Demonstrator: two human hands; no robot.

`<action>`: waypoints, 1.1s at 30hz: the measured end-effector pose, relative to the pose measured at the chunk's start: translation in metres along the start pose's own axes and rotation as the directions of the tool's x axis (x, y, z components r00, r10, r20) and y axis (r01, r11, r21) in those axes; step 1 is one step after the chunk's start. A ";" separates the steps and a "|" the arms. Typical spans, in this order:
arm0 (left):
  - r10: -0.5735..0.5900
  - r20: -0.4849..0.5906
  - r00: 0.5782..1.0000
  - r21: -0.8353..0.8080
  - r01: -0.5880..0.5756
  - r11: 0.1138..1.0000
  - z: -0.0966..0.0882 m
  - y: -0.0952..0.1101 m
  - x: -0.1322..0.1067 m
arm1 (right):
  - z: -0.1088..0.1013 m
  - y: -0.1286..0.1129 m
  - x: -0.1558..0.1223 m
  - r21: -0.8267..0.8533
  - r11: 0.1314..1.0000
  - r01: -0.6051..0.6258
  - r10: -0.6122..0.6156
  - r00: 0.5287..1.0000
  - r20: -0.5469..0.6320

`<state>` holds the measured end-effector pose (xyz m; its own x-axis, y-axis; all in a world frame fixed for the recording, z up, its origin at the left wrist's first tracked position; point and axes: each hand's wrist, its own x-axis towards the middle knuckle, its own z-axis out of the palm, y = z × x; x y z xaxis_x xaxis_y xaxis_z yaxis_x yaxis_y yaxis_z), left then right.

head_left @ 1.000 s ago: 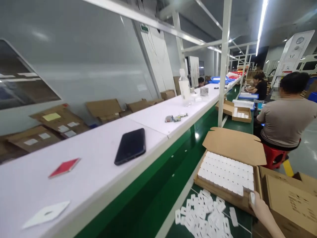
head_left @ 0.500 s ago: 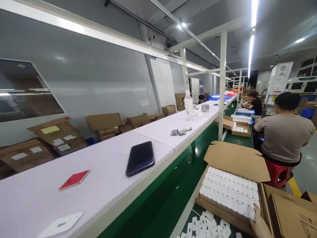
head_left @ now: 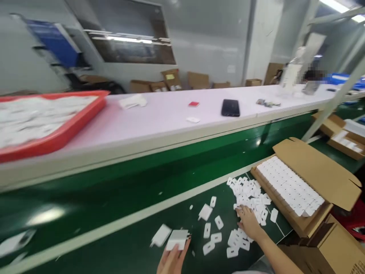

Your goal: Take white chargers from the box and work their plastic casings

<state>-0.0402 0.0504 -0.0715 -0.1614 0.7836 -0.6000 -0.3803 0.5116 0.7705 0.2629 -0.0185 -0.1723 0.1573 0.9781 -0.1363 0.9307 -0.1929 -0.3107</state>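
Note:
My left hand (head_left: 173, 257) is closed around a white boxy plastic case (head_left: 177, 239) at the bottom centre, thumb on its near face. Just left of it lies a similar white case (head_left: 161, 235), blurred. My right hand (head_left: 248, 220) reaches over a pile of flat white plastic plates (head_left: 246, 192) with slots in them. Its thumb and fingers are apart, and the fingertips touch the pile's near left edge. More white plates (head_left: 238, 240) lie in a cluster below this hand. Between the hands are several loose plates (head_left: 219, 222) and another white case (head_left: 205, 212).
An open cardboard box (head_left: 303, 224) filled with rows of white cases stands at the right, beside more cardboard (head_left: 339, 243). On the raised white shelf (head_left: 159, 114) are a red tray (head_left: 65, 129) of white parts and a phone (head_left: 230, 108). A slanted post (head_left: 327, 110) rises at right.
My view has swung left and down. The right hand has left the cardboard box of cases and is now at the plate pile. My left hand has come into view holding a white case.

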 end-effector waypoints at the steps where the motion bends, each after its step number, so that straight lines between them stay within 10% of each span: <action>1: -0.004 -0.023 1.000 -0.021 0.004 1.000 -0.013 -0.009 -0.011 | 0.004 0.003 0.002 -0.015 1.000 0.027 -0.027 1.000 0.007; 8: 0.243 -0.065 0.968 0.144 -0.232 0.962 -0.045 -0.038 -0.080 | 0.004 0.029 0.016 -0.071 0.983 0.171 -0.175 0.983 -0.049; 21: 0.636 0.289 0.716 0.285 -0.698 0.657 0.003 0.000 -0.152 | -0.013 -0.002 0.011 0.061 0.924 0.378 -0.378 0.926 -0.016; 33: 0.631 0.279 0.724 0.225 -0.688 0.690 0.005 0.013 -0.175 | -0.018 -0.015 0.025 0.202 0.880 0.430 -0.461 0.877 0.138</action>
<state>-0.0127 -0.0782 0.0443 -0.1030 0.9884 0.1115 0.0538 -0.1064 0.9929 0.2585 0.0103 -0.1544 -0.3367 0.9356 -0.1065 0.8196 0.2355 -0.5222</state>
